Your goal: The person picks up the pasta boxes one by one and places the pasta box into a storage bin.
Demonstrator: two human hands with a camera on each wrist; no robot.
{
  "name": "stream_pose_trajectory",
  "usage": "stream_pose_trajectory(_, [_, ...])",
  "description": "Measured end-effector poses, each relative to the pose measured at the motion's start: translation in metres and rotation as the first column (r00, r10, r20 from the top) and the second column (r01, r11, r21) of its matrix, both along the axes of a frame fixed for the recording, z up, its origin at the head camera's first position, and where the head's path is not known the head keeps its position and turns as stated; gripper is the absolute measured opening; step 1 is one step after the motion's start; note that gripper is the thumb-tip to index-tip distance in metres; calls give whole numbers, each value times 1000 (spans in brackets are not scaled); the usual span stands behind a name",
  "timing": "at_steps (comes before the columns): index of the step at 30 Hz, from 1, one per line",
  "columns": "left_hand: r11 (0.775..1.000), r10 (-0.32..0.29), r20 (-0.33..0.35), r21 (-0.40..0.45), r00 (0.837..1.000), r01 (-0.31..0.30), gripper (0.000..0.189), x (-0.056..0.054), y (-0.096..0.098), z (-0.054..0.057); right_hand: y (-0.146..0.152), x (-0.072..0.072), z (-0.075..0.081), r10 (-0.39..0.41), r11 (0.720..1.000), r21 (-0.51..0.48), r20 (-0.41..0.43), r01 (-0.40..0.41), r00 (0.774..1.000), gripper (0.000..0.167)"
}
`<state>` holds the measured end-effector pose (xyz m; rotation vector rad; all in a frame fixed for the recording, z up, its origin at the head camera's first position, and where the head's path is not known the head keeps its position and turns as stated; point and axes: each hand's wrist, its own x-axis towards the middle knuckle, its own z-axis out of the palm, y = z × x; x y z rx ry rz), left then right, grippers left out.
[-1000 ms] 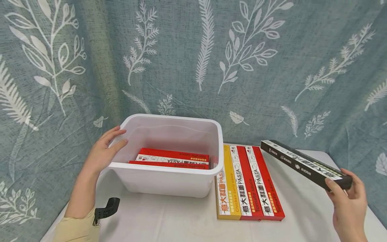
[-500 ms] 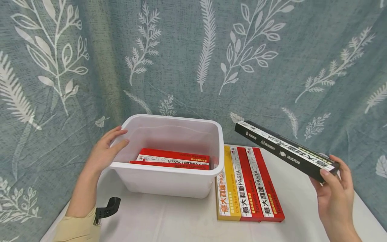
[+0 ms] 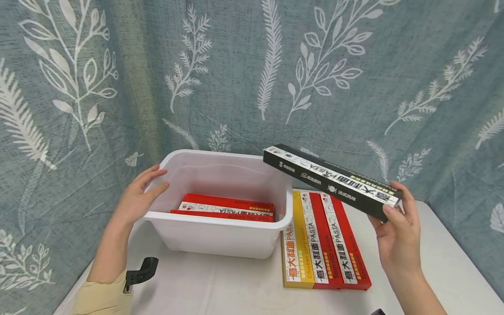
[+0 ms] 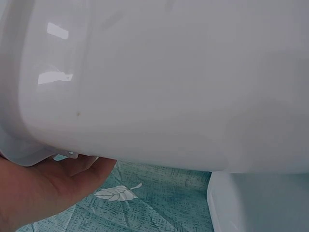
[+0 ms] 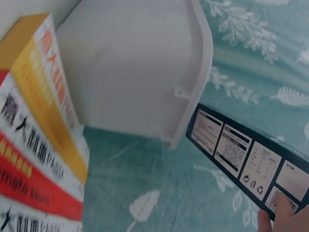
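My right hand (image 3: pixel 401 236) grips the near end of a black pasta box (image 3: pixel 328 177) and holds it in the air. The box's far end hangs over the right rim of a white plastic bin (image 3: pixel 212 238). In the right wrist view the underside of the black box (image 5: pixel 236 150) shows printed panels, with fingertips (image 5: pixel 285 205) on it. My left hand (image 3: pixel 139 197) holds the bin's left rim; in the left wrist view its fingers (image 4: pixel 96 174) lie along the outer wall. Red tomato sauce pasta boxes (image 3: pixel 228 203) lie inside the bin.
Right of the bin, a yellow chicken curry box (image 3: pixel 303 245) and two red tomato sauce boxes (image 3: pixel 348 236) lie side by side on the white table (image 3: pixel 220 288). A patterned blue-green curtain (image 3: pixel 228 87) hangs behind and around the table.
My right hand has carried the black pasta box leftward and slightly up, from the table's right side to the bin's right rim. The left hand and the bin stay in place.
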<state>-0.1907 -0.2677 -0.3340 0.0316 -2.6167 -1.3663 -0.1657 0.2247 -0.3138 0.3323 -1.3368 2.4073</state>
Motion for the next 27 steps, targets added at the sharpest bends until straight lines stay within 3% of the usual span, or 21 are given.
stream_pose_trajectory(11, [1000, 0, -5, 13, 1000, 0, 56, 1, 0, -1, -40, -9, 7, 88, 974, 205, 61, -98, 994, 48])
stream_pose_trajectory(21, [1000, 2, -12, 13, 1000, -2, 56, 0, 2, -2, -62, -18, 8, 158, 952, 239, 141, -189, 977, 51])
stream_pose_trajectory(27, [1000, 2, -14, 6, 1000, -2, 57, 0, 1, -1, -76, -29, 10, 185, 918, 316, 191, -239, 964, 53])
